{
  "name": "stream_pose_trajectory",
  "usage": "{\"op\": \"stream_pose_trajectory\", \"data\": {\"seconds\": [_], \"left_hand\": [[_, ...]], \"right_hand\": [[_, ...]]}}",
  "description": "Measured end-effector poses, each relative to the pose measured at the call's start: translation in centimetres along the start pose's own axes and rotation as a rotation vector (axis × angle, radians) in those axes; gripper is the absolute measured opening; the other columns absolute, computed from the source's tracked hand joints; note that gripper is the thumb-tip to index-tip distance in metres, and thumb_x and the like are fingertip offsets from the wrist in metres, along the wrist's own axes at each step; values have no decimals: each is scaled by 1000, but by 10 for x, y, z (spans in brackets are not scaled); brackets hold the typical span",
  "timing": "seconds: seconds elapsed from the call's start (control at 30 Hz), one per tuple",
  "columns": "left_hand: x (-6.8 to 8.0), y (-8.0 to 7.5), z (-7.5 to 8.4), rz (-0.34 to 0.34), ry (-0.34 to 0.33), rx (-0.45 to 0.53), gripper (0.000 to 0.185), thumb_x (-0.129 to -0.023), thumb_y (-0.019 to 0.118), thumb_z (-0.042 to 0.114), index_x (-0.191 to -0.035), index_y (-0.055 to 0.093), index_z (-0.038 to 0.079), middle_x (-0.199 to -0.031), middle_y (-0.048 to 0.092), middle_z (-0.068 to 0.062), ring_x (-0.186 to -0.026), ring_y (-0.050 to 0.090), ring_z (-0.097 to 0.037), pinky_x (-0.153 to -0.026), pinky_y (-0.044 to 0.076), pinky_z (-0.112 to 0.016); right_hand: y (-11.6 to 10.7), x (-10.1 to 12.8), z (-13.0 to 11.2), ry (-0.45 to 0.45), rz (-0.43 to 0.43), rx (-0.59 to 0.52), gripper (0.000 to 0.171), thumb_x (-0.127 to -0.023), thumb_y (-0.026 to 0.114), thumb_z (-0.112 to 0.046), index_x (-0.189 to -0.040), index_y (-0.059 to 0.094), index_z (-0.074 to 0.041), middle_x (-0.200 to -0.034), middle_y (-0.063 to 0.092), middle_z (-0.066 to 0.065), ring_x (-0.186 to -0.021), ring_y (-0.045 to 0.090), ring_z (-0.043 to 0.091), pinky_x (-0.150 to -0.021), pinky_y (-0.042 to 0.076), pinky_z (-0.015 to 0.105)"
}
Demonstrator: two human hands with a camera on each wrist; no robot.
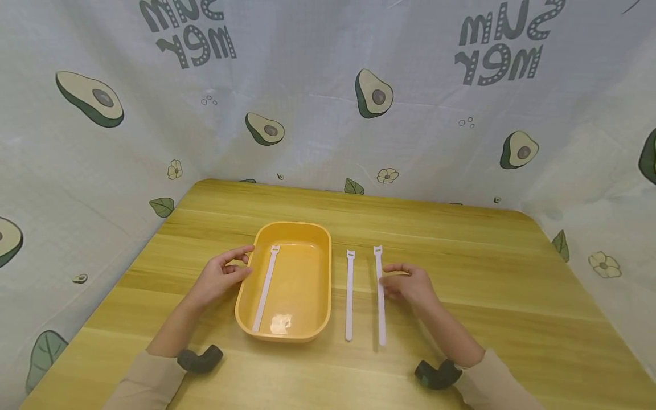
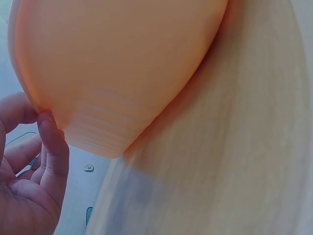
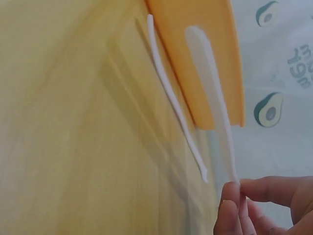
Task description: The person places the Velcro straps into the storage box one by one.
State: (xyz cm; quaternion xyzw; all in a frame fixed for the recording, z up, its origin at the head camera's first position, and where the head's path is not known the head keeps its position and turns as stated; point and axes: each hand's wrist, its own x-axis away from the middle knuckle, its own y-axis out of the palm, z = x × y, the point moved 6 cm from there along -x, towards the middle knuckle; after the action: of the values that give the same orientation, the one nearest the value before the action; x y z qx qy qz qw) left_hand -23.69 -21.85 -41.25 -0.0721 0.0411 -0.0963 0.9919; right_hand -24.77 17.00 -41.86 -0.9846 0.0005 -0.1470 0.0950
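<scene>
Head view: "SUMMER" backdrop [image 1: 499,48] (mirrored), left hand [image 1: 221,277] loose beside tray [image 1: 323,296], right hand [image 1: 410,285] pinching strap [image 1: 380,307].

Makeshift recording booth, not a real kitchen or workshop: a small light-wood bench [image 1: 461,256] boxed in on three sides by a hung white cloth backdrop [image 1: 318,114] printed with avocados, little flowers, leaves and mirrored grey lettering. The cloth sags and creases and blocks all view of the room behind, so the building type can't be told. On the bench only a few staged props: a yellow plastic tray [image 1: 302,337] and white strap ties [image 1: 349,296] laid out in neat parallel lines. Dark camera mounts [image 1: 437,374] are strapped at both of the person's wrists, which fits a data-collection setup. Even, soft indoor lighting.
</scene>
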Motion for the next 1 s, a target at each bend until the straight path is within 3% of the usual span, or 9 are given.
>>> {"op": "stream_pose_trajectory", "data": {"seconds": [0.17,0.43,0.67,1.0], "left_hand": [[0,-1,-2,3,-6,-3,50,-93,63,0,-138,46,-11,-109,46,-17,-77,59,-9,-69,52,-19],[0,-1,-2,3,-15,6,50,-92,63,0,-138,46,-11,-110,45,-17,-79,60,-10,-70,52,-18],[1,-1,0,1,-11,-1,51,-93,64,2,-138,46,-10,-111,45,-17,-80,60,-11,-70,51,-19],[0,0,0,1,-2,0,50,-93,64,2,-138,47,-10,-110,46,-17,-78,60,-11,-69,52,-19]], "right_hand": [[3,2,-7,6,-23,-47,37,-87,69,1,-120,57,12,-83,69,7,-66,66,14,-65,57,28],[11,3,-20,-21,-61,-31,35,-88,70,-4,-117,57,11,-86,69,8,-70,67,15,-67,57,27],[21,8,-31,-37,-135,-83,34,-88,70,-5,-114,56,12,-87,68,8,-72,68,14,-71,57,28],[38,14,-41,-48,-206,-174,20,-88,67,0,-104,58,8,-83,66,7,-71,67,14,-68,56,25]]}}
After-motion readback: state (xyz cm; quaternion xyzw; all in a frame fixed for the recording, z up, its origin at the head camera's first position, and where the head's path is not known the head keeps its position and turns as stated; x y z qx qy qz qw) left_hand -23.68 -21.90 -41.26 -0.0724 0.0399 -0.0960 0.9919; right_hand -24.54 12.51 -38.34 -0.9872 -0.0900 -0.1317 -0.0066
